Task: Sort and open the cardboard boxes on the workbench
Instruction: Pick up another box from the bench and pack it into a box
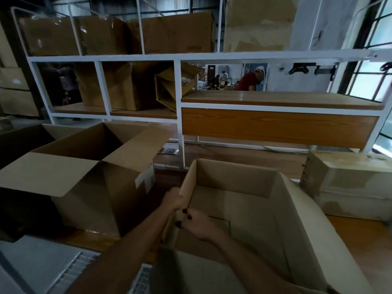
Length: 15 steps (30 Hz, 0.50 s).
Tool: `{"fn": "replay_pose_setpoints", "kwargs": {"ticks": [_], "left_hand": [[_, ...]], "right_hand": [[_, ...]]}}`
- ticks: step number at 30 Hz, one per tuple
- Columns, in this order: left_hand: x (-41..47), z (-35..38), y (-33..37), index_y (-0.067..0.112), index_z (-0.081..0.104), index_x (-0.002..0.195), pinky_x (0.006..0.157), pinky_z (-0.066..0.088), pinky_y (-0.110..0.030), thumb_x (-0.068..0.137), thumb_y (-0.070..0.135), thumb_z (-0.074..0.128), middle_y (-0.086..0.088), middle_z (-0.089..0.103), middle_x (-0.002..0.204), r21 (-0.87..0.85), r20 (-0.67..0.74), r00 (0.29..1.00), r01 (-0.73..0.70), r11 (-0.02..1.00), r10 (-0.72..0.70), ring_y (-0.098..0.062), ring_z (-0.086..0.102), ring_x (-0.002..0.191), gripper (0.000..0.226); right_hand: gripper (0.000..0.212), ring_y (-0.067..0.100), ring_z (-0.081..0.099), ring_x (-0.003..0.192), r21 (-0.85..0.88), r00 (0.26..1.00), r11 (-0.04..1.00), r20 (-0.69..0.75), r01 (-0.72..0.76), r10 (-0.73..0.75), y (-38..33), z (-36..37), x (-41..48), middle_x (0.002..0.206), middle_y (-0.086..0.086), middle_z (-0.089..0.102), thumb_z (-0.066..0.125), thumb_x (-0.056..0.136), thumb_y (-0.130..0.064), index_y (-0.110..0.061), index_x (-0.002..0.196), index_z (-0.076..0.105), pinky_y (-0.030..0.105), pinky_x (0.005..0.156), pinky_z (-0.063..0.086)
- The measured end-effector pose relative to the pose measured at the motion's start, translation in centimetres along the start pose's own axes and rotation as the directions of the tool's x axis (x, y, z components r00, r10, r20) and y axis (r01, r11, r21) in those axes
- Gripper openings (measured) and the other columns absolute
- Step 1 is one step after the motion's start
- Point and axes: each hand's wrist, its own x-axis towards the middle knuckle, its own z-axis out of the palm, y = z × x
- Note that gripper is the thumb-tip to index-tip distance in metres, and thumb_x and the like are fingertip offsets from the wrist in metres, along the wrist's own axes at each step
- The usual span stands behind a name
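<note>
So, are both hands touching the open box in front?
Touching. The head view shows the left hand and the right hand both curled round the left wall of the open box.

A red-shirted person (248, 81) shows behind white shelving (178, 57).

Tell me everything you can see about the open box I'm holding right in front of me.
The box is plain brown cardboard, open at the top, its right flap folded outward, nothing visible inside. It stands upright on the wooden workbench, nearest the camera. The left hand and right hand both grip its left side.
</note>
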Motion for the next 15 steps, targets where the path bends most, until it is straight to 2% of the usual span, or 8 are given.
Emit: {"fn": "replay_pose_setpoints", "kwargs": {"ticks": [3,5,7,8,9,11,13,15], "left_hand": [[1.9,-1.4,-1.2,0.012,0.043,0.140,0.098,0.042,-0.038,0.097,0.017,0.048,-0.014,0.048,0.140,0.088,-0.061,0.998,-0.030,0.996,0.036,-0.032,0.048,0.126,0.044],[2.9,-1.9,-2.1,0.015,0.038,0.145,0.102,0.040,-0.042,0.099,0.016,0.044,-0.015,0.043,0.145,0.149,-0.089,0.995,-0.029,0.988,0.043,-0.034,0.044,0.131,0.046],[4.8,-1.9,-3.3,0.015,0.041,0.145,0.100,0.042,-0.040,0.100,0.018,0.041,-0.015,0.044,0.146,0.245,-0.127,0.989,-0.040,0.969,0.073,-0.034,0.046,0.132,0.044],[6.0,-1.6,-3.9,0.018,0.045,0.142,0.096,0.042,-0.036,0.099,0.025,0.042,-0.013,0.048,0.143,0.231,-0.140,0.987,-0.050,0.972,0.084,-0.032,0.049,0.129,0.044],[8.2,-0.9,-4.6,0.022,0.050,0.138,0.091,0.041,-0.034,0.095,0.035,0.044,-0.010,0.052,0.140,0.220,-0.129,0.988,-0.050,0.974,0.080,-0.031,0.052,0.126,0.045],[11.9,1.2,-5.0,0.028,0.056,0.129,0.090,0.040,-0.034,0.089,0.042,0.048,-0.003,0.059,0.132,0.251,-0.097,0.981,-0.139,0.958,0.168,-0.029,0.056,0.118,0.043],[5.4,0.0,-0.4,0.027,0.058,0.123,0.095,0.043,-0.036,0.089,0.039,0.053,0.001,0.061,0.125,0.315,-0.069,0.952,-0.264,0.912,0.299,-0.024,0.058,0.113,0.036],[-1.0,0.6,2.7,0.023,0.061,0.116,0.094,0.039,-0.031,0.095,0.035,0.055,0.007,0.059,0.113,0.293,0.018,0.902,-0.417,0.861,0.431,-0.017,0.056,0.108,0.025]], "right_hand": [[0.043,0.022,0.058,0.115,-0.175,0.994,0.985,-0.109,-0.003,-0.017,1.0,-2.7,-0.6,0.129,0.003,0.063,0.057,0.093,-0.047,-0.020,0.125,0.063,0.032,0.098,0.045],[0.044,0.022,0.057,0.118,-0.280,0.975,0.959,-0.223,-0.051,-0.014,2.7,-4.9,-1.5,0.128,0.003,0.063,0.052,0.096,-0.048,-0.018,0.125,0.063,0.029,0.095,0.042],[0.058,0.025,0.060,0.114,-0.353,0.921,0.924,-0.389,-0.145,-0.004,5.2,-7.0,-1.9,0.122,0.005,0.064,0.032,0.096,-0.059,-0.017,0.118,0.066,0.031,0.092,0.045],[0.062,0.026,0.061,0.112,-0.379,0.891,0.900,-0.454,-0.216,0.022,6.3,-8.2,-2.4,0.120,0.006,0.064,0.026,0.095,-0.059,-0.017,0.116,0.067,0.034,0.092,0.045],[0.055,0.027,0.059,0.114,-0.389,0.850,0.871,-0.523,-0.300,0.060,7.5,-9.6,-2.9,0.121,0.005,0.062,0.030,0.095,-0.054,-0.018,0.115,0.066,0.038,0.095,0.044],[0.039,0.029,0.048,0.124,-0.347,0.775,0.812,-0.603,-0.470,0.190,8.9,-12.0,-4.3,0.131,0.006,0.053,0.045,0.094,-0.040,-0.020,0.125,0.057,0.049,0.102,0.037],[0.044,0.034,0.040,0.128,-0.201,0.715,0.785,-0.583,-0.587,0.385,9.8,-13.3,-5.7,0.140,0.009,0.042,0.048,0.094,-0.035,-0.023,0.136,0.044,0.056,0.102,0.034],[0.047,0.038,0.043,0.125,-0.073,0.696,0.789,-0.524,-0.610,0.490,10.9,-13.3,-6.5,0.137,0.013,0.044,0.050,0.093,-0.031,-0.019,0.137,0.038,0.055,0.101,0.038]]}}
